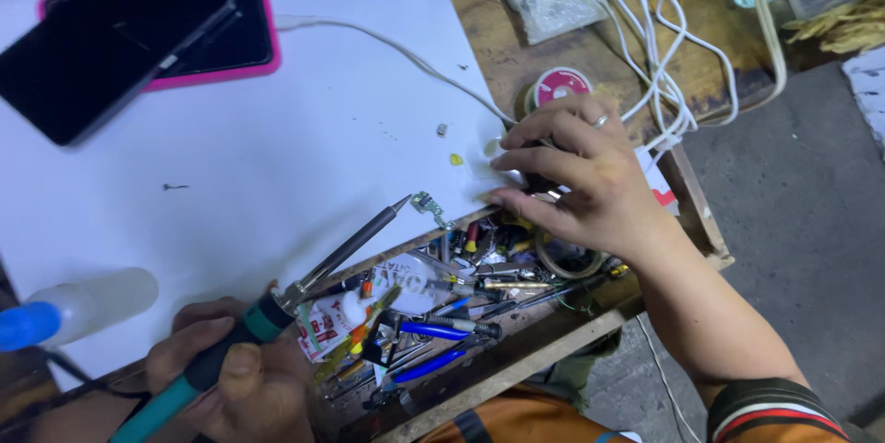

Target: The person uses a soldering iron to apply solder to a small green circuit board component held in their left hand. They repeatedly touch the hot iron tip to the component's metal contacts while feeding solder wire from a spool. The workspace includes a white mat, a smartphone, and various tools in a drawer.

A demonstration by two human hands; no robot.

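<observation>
Two hands: left hand [230, 374] fingers grip a slim metal-tipped soldering iron [277, 309]; right hand [576, 180] fingers press flat, empty.

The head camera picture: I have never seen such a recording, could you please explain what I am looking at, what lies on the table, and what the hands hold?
A camera worn on a person's head looks down at their own two bare hands. The left hand grips a soldering iron by its teal handle; its tip points at a small green circuit piece on the white sheet. The right hand presses its fingertips on the sheet's edge; whether it holds anything is unclear. Two dark phones, one in a pink case, lie at the top left. A tray of small tools sits between the hands, white cables lie behind, and a plastic bottle lies on the left.
</observation>
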